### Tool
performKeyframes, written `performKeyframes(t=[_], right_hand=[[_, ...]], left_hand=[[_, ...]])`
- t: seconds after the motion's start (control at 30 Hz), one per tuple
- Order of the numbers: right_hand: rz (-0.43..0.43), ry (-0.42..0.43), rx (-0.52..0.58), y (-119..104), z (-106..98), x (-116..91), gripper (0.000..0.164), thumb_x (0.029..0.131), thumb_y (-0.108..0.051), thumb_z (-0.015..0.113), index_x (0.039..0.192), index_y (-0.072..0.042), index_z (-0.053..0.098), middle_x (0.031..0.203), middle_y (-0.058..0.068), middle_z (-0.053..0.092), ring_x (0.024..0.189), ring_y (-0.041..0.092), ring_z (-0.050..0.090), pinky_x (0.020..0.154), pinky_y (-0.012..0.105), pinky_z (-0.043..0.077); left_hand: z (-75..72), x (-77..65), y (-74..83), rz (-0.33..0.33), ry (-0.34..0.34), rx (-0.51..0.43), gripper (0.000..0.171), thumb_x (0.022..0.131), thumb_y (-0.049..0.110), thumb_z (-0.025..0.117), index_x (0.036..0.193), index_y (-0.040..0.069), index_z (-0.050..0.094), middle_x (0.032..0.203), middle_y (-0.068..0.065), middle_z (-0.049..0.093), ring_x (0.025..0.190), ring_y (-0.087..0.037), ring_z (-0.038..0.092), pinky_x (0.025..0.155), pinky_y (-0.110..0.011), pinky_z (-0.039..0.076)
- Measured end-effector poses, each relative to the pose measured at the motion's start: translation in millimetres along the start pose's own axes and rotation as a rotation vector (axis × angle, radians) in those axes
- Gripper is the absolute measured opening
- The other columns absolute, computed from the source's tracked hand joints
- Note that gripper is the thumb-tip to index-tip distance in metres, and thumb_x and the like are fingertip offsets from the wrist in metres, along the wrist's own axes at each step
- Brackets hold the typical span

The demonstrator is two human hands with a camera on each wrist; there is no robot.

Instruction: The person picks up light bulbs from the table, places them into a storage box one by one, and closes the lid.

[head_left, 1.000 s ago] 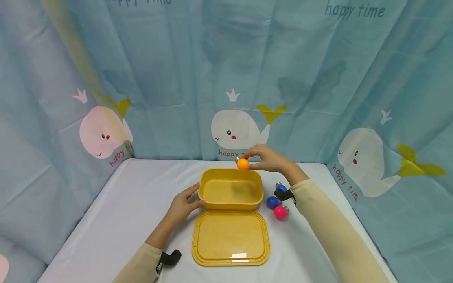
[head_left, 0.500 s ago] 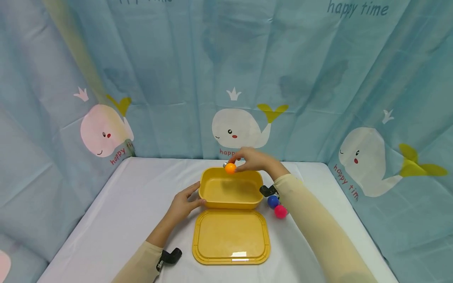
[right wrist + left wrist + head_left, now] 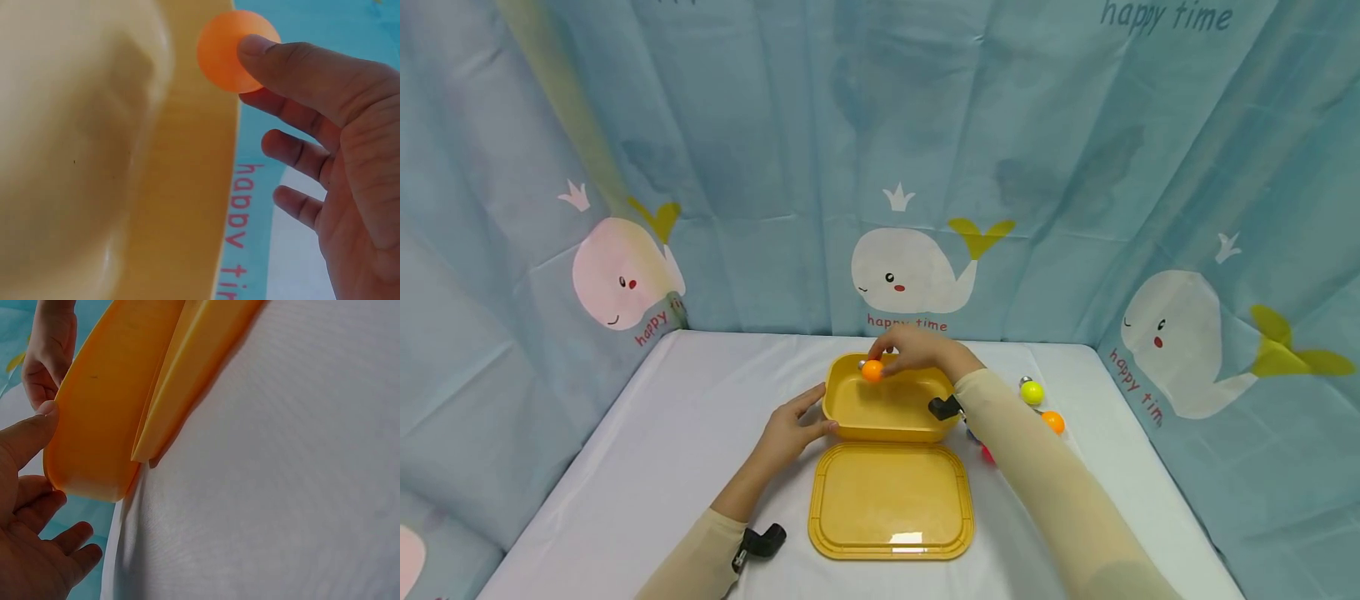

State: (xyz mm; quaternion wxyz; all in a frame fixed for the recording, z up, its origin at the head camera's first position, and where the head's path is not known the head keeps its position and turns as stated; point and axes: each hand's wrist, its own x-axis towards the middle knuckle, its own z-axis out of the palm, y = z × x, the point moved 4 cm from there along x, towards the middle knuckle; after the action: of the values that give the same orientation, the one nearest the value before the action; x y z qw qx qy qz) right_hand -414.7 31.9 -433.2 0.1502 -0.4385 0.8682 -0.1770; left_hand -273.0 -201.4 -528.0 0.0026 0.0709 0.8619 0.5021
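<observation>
My right hand (image 3: pixel 913 348) pinches an orange round light bulb (image 3: pixel 872 372) between thumb and fingers, over the back left part of a yellow plastic box (image 3: pixel 887 435). Its silvery base points left in the head view; in the right wrist view only the orange globe (image 3: pixel 219 53) shows, under the thumb. The box stands open-topped, and its visible inside is bare. At the box's left end my left hand (image 3: pixel 784 432) holds the wall, thumb at the front corner and fingers along the side. The left wrist view shows this thumb (image 3: pixel 37 428) against the box edge.
A yellow lid (image 3: pixel 891 500) lies flat in front of the box. Right of it, past the right sleeve, lie a yellow-green bulb (image 3: pixel 1032 392) and another orange bulb (image 3: pixel 1053 422). A pink bulb (image 3: pixel 987 455) is partly hidden by the sleeve. A blue curtain (image 3: pixel 760 167) hangs behind the table.
My right hand has moved left and down with the orange bulb, from the box's back rim to over its back left part. The left hand stays on the box.
</observation>
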Motion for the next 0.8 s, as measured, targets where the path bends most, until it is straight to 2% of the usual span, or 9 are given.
performKeyframes(t=[0.1,0.3,0.6,0.8], right_hand=[[0.007,-0.012,-0.029,-2,4,5,0.033,0.092,-0.032,0.079,0.125,-0.028,0.075,0.122,-0.012,0.069,0.119,0.030,0.061,0.102,0.037,0.050],[0.002,-0.036,-0.091,-3,14,19,0.030,0.092,-0.034,0.079,0.121,-0.030,0.076,0.119,-0.015,0.069,0.112,0.020,0.062,0.099,0.031,0.051],[0.058,-0.061,-0.121,-4,29,31,0.026,0.092,-0.036,0.078,0.117,-0.039,0.075,0.115,-0.011,0.065,0.106,0.016,0.054,0.095,0.034,0.048],[0.067,-0.057,-0.127,-8,34,32,0.025,0.092,-0.033,0.078,0.117,-0.036,0.076,0.114,-0.008,0.066,0.104,0.015,0.049,0.091,0.035,0.044]], left_hand=[[-0.3,0.5,0.2,-0.002,0.000,0.001,0.079,0.089,0.040,0.081,0.157,0.026,0.043,0.162,0.007,0.040,0.152,-0.027,0.034,0.122,-0.054,0.032],[0.0,0.2,-0.2,-0.007,0.001,-0.005,0.078,0.089,0.038,0.081,0.157,0.029,0.043,0.162,0.008,0.040,0.152,-0.027,0.034,0.122,-0.055,0.032],[-0.4,-1.3,-1.5,-0.007,0.000,-0.014,0.077,0.090,0.037,0.080,0.157,0.028,0.044,0.162,0.007,0.040,0.152,-0.029,0.034,0.122,-0.056,0.032],[-1.0,-1.3,-0.3,-0.001,0.000,-0.010,0.077,0.090,0.037,0.080,0.157,0.028,0.044,0.162,0.008,0.040,0.152,-0.028,0.034,0.122,-0.055,0.031]])
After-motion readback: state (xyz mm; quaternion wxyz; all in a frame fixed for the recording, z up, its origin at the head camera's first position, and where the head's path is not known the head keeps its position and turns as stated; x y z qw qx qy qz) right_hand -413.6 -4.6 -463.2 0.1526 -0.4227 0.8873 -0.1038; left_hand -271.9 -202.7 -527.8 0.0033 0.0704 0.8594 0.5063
